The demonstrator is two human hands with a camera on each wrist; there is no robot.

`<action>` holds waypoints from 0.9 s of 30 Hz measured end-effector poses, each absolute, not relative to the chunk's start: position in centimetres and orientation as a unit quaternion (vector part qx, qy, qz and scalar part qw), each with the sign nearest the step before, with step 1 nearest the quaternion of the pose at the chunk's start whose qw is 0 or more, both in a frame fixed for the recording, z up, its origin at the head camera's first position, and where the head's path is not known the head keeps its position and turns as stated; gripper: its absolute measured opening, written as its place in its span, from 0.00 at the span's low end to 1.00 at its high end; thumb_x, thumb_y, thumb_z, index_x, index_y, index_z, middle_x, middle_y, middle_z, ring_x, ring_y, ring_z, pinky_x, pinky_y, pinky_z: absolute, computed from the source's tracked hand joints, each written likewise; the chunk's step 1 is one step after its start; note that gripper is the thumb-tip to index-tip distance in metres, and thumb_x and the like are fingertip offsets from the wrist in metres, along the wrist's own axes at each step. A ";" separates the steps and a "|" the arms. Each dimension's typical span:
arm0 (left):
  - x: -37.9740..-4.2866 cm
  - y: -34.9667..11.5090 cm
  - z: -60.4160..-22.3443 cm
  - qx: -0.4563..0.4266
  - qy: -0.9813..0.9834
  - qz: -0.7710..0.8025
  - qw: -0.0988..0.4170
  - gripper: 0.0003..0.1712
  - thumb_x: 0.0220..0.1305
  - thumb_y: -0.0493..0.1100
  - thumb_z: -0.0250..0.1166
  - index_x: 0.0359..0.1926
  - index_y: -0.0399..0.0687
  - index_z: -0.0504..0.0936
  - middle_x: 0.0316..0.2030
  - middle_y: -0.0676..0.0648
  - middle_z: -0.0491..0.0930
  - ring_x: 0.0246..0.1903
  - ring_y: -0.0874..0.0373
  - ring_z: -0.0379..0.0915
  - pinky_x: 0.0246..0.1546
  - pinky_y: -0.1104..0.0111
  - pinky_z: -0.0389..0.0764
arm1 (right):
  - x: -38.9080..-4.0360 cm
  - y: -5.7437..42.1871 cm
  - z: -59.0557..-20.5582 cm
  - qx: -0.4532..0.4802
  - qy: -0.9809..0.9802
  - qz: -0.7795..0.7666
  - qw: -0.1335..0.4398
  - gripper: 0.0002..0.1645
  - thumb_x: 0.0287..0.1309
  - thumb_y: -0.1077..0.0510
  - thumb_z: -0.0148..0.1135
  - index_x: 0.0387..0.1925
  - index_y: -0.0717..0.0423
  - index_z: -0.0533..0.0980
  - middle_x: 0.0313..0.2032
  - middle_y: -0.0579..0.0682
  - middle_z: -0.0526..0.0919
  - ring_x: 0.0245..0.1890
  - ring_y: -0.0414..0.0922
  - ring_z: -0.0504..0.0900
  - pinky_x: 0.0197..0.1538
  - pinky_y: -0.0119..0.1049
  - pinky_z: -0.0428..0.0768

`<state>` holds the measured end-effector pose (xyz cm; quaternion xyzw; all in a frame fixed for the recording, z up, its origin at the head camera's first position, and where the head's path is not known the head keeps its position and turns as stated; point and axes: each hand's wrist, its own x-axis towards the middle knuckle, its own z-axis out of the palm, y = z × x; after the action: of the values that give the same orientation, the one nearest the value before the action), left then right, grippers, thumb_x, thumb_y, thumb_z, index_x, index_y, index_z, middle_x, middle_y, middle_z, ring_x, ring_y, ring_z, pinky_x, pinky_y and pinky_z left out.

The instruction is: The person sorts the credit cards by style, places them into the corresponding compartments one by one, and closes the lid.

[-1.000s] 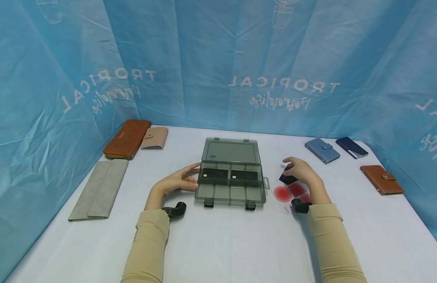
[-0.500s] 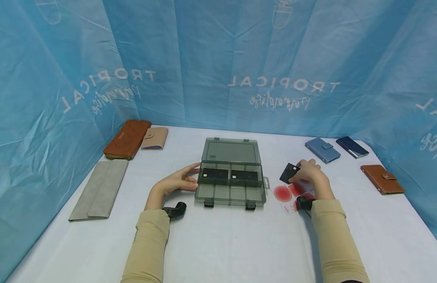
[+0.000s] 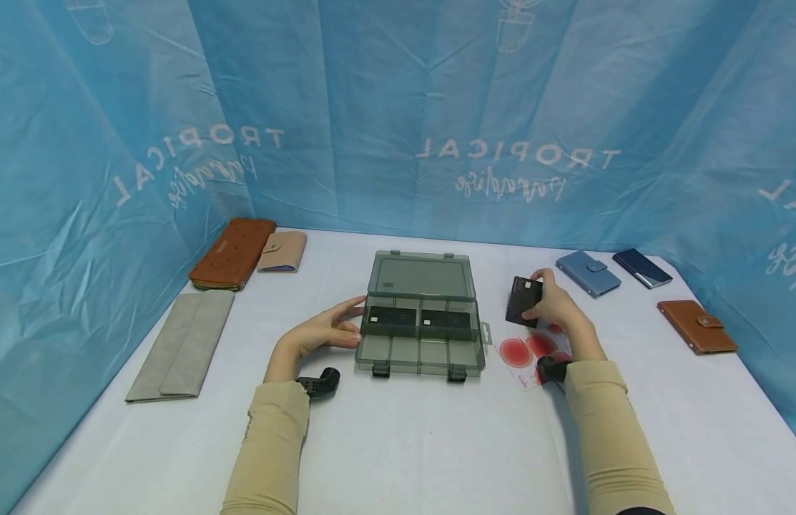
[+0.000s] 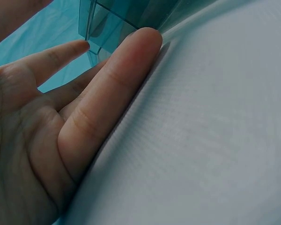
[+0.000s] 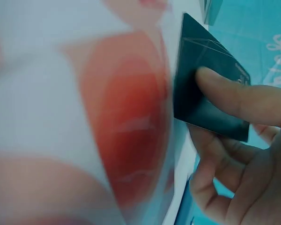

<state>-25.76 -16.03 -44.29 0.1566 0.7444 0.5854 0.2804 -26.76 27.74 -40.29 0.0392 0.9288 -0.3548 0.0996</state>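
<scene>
A translucent grey-green divided plastic box [image 3: 404, 352] stands in mid-table with its lid [image 3: 425, 277] raised at the back. Two black cards lie across its compartments, a left card [image 3: 391, 320] and a right card [image 3: 445, 323]. My left hand [image 3: 323, 327] rests at the box's left side, fingers extended, fingertips right at its wall in the left wrist view. To the right of the box, my right hand [image 3: 558, 304] pinches another black card [image 3: 523, 301] between thumb and fingers. The right wrist view shows the thumb flat on that card [image 5: 192, 89], tilted up over the table.
Under my right hand lies a clear sheet with red circles [image 3: 516, 353]. At left are a brown wallet [image 3: 233, 250], a beige card holder [image 3: 283, 252] and a grey pouch [image 3: 182, 347]. At right lie a blue card holder [image 3: 584, 272], a navy case [image 3: 639, 267] and a brown card holder [image 3: 696, 327].
My right hand has taken hold of the black card and turned it more upright, with its face now showing. The left hand and the box have stayed in place.
</scene>
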 end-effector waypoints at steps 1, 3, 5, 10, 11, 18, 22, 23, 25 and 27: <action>-25.8 -16.0 -44.3 0.158 0.745 0.585 0.280 0.52 0.53 0.38 0.68 0.72 0.56 0.47 0.69 0.42 0.49 0.46 0.56 0.72 0.47 0.64 0.75 | -26.7 27.6 -40.3 0.036 0.925 -0.365 0.094 0.48 0.47 0.68 0.65 0.62 0.57 0.45 0.54 0.75 0.64 0.48 0.63 0.67 0.50 0.57 0.67; -25.8 -16.0 -44.4 0.160 0.745 0.583 0.280 0.52 0.53 0.38 0.68 0.72 0.56 0.47 0.69 0.42 0.49 0.46 0.56 0.71 0.47 0.63 0.74 | -26.7 27.5 -40.4 0.031 0.913 -0.399 0.080 0.49 0.48 0.70 0.63 0.65 0.56 0.44 0.52 0.75 0.66 0.48 0.63 0.68 0.51 0.56 0.67; -25.8 -16.0 -44.4 0.160 0.746 0.582 0.281 0.52 0.53 0.38 0.68 0.72 0.56 0.47 0.70 0.42 0.49 0.46 0.56 0.71 0.48 0.63 0.74 | -26.6 27.2 -40.5 0.031 0.899 -0.432 0.067 0.50 0.51 0.69 0.62 0.67 0.56 0.43 0.50 0.72 0.68 0.47 0.61 0.70 0.52 0.55 0.68; -25.9 -16.1 -44.4 0.162 0.747 0.580 0.280 0.52 0.54 0.39 0.68 0.72 0.56 0.47 0.70 0.42 0.49 0.46 0.56 0.71 0.48 0.63 0.73 | -26.3 26.1 -39.9 0.025 0.860 -0.507 0.054 0.37 0.57 0.61 0.61 0.64 0.64 0.56 0.50 0.66 0.71 0.43 0.51 0.74 0.51 0.47 0.72; -25.9 -16.1 -44.4 0.163 0.747 0.580 0.280 0.52 0.54 0.39 0.68 0.72 0.56 0.47 0.70 0.42 0.48 0.46 0.56 0.71 0.48 0.63 0.73 | -26.2 25.7 -39.7 0.022 0.853 -0.519 0.054 0.34 0.58 0.59 0.60 0.63 0.64 0.59 0.49 0.64 0.72 0.42 0.49 0.75 0.50 0.45 0.73; -25.7 -16.1 -44.4 0.162 0.752 0.576 0.278 0.51 0.55 0.39 0.67 0.72 0.56 0.47 0.69 0.41 0.49 0.47 0.55 0.71 0.50 0.61 0.72 | -25.3 23.0 -38.6 -0.021 0.818 -0.575 0.026 0.28 0.60 0.54 0.59 0.58 0.63 0.67 0.34 0.51 0.79 0.27 0.41 0.78 0.33 0.33 0.78; -25.6 -16.0 -44.3 0.160 0.752 0.575 0.279 0.50 0.55 0.37 0.66 0.72 0.56 0.47 0.69 0.42 0.49 0.47 0.55 0.71 0.50 0.61 0.71 | -24.7 21.6 -38.4 -0.043 0.837 -0.546 -0.004 0.23 0.58 0.57 0.61 0.54 0.61 0.71 0.35 0.56 0.79 0.30 0.44 0.80 0.37 0.37 0.80; -25.6 -16.0 -44.3 0.160 0.752 0.575 0.279 0.50 0.55 0.37 0.66 0.72 0.56 0.47 0.69 0.42 0.49 0.47 0.56 0.71 0.50 0.61 0.72 | -24.6 21.3 -38.4 -0.050 0.844 -0.533 -0.008 0.22 0.59 0.58 0.60 0.54 0.61 0.72 0.36 0.58 0.79 0.32 0.47 0.80 0.39 0.40 0.80; -25.6 -16.0 -44.2 0.160 0.750 0.578 0.279 0.50 0.55 0.36 0.66 0.72 0.56 0.47 0.69 0.42 0.49 0.46 0.56 0.71 0.49 0.62 0.72 | -24.4 20.8 -38.3 -0.070 0.863 -0.501 -0.015 0.20 0.60 0.61 0.58 0.54 0.59 0.73 0.38 0.60 0.79 0.34 0.51 0.80 0.42 0.45 0.79; -25.6 -16.0 -44.2 0.160 0.748 0.580 0.279 0.50 0.55 0.35 0.66 0.72 0.56 0.47 0.69 0.41 0.49 0.46 0.56 0.71 0.49 0.62 0.73 | -24.4 20.3 -38.4 -0.099 0.879 -0.466 -0.021 0.19 0.61 0.64 0.56 0.54 0.58 0.74 0.39 0.60 0.80 0.38 0.54 0.79 0.43 0.47 0.77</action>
<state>-25.62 -16.02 -44.20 0.1603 0.7482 0.5804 0.2787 -24.35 20.34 -38.37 -0.0986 0.8790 -0.4660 -0.0210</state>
